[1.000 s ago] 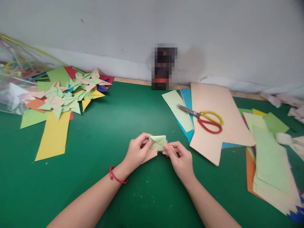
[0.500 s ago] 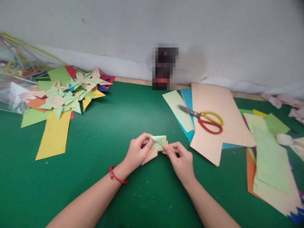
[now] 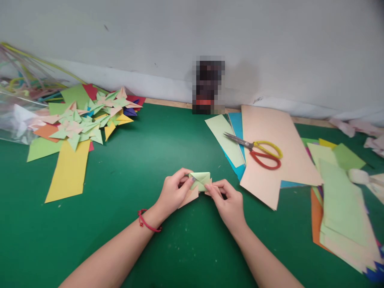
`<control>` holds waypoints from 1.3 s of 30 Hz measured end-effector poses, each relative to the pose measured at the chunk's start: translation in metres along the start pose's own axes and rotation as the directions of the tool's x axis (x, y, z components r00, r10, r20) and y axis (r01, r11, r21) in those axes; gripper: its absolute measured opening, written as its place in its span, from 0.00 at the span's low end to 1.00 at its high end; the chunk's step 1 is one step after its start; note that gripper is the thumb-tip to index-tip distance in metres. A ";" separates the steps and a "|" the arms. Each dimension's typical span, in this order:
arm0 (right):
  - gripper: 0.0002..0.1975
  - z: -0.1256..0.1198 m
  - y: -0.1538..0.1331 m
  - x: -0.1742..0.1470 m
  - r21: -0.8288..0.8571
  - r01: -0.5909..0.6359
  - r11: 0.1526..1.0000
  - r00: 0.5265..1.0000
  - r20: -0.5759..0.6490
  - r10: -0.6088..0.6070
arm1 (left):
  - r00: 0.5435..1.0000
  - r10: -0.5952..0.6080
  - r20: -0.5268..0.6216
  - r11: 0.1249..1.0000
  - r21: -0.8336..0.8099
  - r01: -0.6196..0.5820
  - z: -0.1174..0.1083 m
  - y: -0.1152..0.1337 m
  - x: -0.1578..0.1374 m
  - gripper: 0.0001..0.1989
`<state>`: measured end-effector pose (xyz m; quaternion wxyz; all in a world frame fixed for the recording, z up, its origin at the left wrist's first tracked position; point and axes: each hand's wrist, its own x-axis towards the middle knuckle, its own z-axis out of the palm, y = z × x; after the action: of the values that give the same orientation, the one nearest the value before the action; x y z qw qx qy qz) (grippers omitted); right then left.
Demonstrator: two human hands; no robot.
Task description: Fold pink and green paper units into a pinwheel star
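Note:
Between my two hands is a small folded paper piece [image 3: 201, 179], light green on top with peach paper flaps sticking out below. My left hand [image 3: 174, 192] is closed on its left side, thumb on the front face and fingers behind. On the right edge, my right hand [image 3: 228, 204] pinches the same piece between thumb and fingers. The fingertips behind the paper are partly hidden. Beyond my right hand lie scissors [image 3: 252, 148] with one yellow and one red handle, resting across peach sheets [image 3: 273, 124] and a light green strip [image 3: 223, 136].
A pile of folded paper stars [image 3: 72, 126] lies at the left, with a yellow strip [image 3: 69, 172] in front. Behind it stands a clear plastic bag [image 3: 24, 116]. Stacked green sheets [image 3: 343, 200] lie at the right. A blurred-out object [image 3: 208, 84] stands against the wall.

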<state>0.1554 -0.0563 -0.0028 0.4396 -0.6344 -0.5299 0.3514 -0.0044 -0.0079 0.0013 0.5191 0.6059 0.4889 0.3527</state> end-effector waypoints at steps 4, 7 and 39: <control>0.05 0.000 0.001 0.000 0.049 -0.009 0.999 1.000 -0.008 0.010 | 1.000 -0.015 0.000 0.999 -0.035 0.015 0.000 0.001 0.000 0.08; 0.03 0.001 0.001 -0.002 0.136 0.034 0.990 0.998 -0.047 -0.028 | 1.000 0.007 0.016 0.992 -0.129 -0.005 0.001 0.003 0.002 0.07; 0.21 -0.003 -0.002 0.004 -0.258 0.534 0.805 0.840 0.051 -0.541 | 0.991 -0.134 0.025 0.919 -0.370 0.134 0.004 -0.004 0.005 0.12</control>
<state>0.1577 -0.0532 0.0004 0.4399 -0.5153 -0.7236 0.1316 -0.0007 -0.0044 -0.0040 0.6470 0.4619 0.4540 0.4025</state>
